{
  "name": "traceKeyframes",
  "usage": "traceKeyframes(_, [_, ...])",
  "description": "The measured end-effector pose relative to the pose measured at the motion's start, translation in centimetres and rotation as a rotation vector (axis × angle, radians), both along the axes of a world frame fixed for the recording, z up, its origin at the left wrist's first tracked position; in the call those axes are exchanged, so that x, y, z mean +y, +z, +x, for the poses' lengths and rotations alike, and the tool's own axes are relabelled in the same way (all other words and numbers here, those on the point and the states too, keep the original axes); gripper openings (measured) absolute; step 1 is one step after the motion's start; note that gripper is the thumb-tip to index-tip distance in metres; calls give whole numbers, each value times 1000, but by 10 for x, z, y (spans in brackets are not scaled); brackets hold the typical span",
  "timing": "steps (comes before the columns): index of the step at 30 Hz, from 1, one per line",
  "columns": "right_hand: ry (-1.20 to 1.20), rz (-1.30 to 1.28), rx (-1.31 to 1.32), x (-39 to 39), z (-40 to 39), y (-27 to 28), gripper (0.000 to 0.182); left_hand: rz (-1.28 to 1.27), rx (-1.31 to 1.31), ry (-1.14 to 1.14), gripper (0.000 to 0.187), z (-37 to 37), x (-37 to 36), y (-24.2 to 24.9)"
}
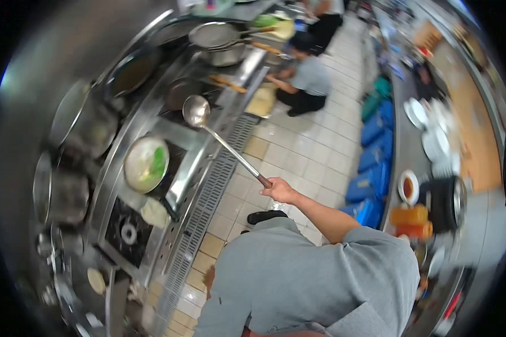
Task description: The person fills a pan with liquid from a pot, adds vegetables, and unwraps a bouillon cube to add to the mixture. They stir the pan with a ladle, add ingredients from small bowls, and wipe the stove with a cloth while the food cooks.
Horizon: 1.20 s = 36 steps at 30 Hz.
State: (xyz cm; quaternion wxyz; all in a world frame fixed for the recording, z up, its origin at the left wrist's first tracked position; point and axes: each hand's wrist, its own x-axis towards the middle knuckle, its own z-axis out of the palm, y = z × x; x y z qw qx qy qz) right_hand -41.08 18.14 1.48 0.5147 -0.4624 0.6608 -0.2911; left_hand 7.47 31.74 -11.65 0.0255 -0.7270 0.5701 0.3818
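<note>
My right hand (280, 191) is closed around the brown grip of a long-handled metal ladle (236, 153). The round bowl of the ladle hangs over the front part of the stove (191, 140), and its contents, if any, cannot be made out. To the left of the bowl, a round pan (134, 175) with pale food and bright green pieces sits on the stove. A pale round item (154, 213) lies beside the pan, near a bare burner (129, 233). My left hand does not show.
Large pots (67, 196) line the left. More pans (213, 35) stand farther up the stove. A person (309, 73) crouches on the tiled floor beside a tray (261, 100), with another person behind. Blue containers (370, 182) and a counter with plates (435, 144) run along the right.
</note>
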Motion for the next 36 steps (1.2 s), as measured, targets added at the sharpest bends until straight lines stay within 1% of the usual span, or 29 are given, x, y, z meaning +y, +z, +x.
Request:
traceKeyframes(1, [3, -103, 254, 29, -4, 10, 28, -48, 15, -89, 49, 4, -26, 4])
traceKeyframes(2, [-63, -99, 264, 53, 0, 21, 28, -98, 68, -169, 50, -2, -56, 19])
traceKeyframes(4, [-233, -49, 101, 111, 8, 52, 28, -183, 303, -295, 58, -46, -112, 77])
traceKeyframes(5, [-287, 24, -35, 132, 19, 92, 23, -351, 348, -465, 61, -82, -128, 109])
traceKeyframes(6, [-386, 70, -411, 152, 35, 117, 21, -506, 411, -650, 64, -121, -135, 142])
traceKeyframes(7, [-452, 84, -756, 172, 51, 115, 22, -521, 563, -729, 67, -164, -133, 176])
traceKeyframes(8, [-544, 103, -869, 187, 69, 120, 22, -516, 718, -802, 70, -206, -120, 204])
traceKeyframes(9, [-617, 120, -819, 201, 85, 138, 27, -508, 753, -912, 63, -244, -99, 225])
traceKeyframes(10, [-715, 80, -845, 220, 96, 142, 27, -509, 786, -1012, 56, -272, -79, 237])
traceKeyframes(11, [-726, 52, -883, 238, 103, 144, 31, -474, 799, -1094, 56, -295, -65, 227])
traceKeyframes(12, [-711, 27, -919, 256, 103, 144, 36, -450, 800, -1287, 44, -320, -54, 204])
traceKeyframes(13, [-800, -9, -933, 281, 100, 145, 34, -426, 805, -1471, 32, -337, -42, 188])
traceKeyframes(14, [-879, -46, -940, 309, 93, 145, 36, -414, 813, -1518, 32, -349, -31, 183])
traceKeyframes(15, [-934, -233, -599, 339, 91, 127, 36, -503, 987, -1449, 23, -362, -22, 180])
traceKeyframes(16, [-1131, -252, -281, 371, 82, 107, 26, -586, 1157, -1362, 15, -377, -9, 179])
traceKeyframes(17, [-1273, -273, -173, 423, 75, 125, 16, -339, 1225, -1235, 7, -379, 0, 185])
traceKeyframes(18, [-1476, -581, -43, 474, 67, 81, 20, -327, 1213, -1263, 7, -379, 5, 187])
traceKeyframes(19, [-1645, -346, 469, 514, 65, 102, 31, -149, 1220, -1116, 7, -380, 6, 188])
traceKeyframes(20, [-1737, -130, 595, 559, 64, 100, 34, 18, 1219, -960, 9, -384, 10, 189])
traceKeyframes(21, [-1748, 40, 623, 599, 63, 109, 37, 25, 1210, -977, 9, -387, 15, 190])
traceKeyframes(22, [-1748, 210, 643, 628, 61, 121, 40, 86, 1197, -907, 10, -388, 20, 190])
traceKeyframes(26, [-1609, 265, 657, 673, 28, 111, 44, 203, 1148, -718, 14, -416, 42, 193])
traceKeyframes(28, [-1452, 278, 677, 670, 2, 93, 41, 159, 1081, -740, 30, -441, 55, 207])
traceKeyframes(29, [-1382, 320, 720, 675, -6, 78, 30, 83, 1023, -797, 33, -453, 66, 225])
traceKeyframes(30, [-1388, 311, 702, 683, -7, 73, 30, 11, 968, -858, 37, -466, 75, 240])
traceKeyframes(32, [-1522, 167, 915, 707, -2, 71, 22, -36, 975, -968, 39, -489, 64, 249])
traceKeyframes(33, [-1611, 169, 893, 713, 8, 97, 22, -86, 981, -1004, 40, -496, 66, 266])
traceKeyframes(34, [-1614, 175, 881, 725, 15, 97, 22, -135, 985, -1039, 41, -502, 67, 288])
traceKeyframes(36, [-1821, 67, 751, 753, 30, 91, 21, -112, 1041, -997, 42, -514, 63, 319])
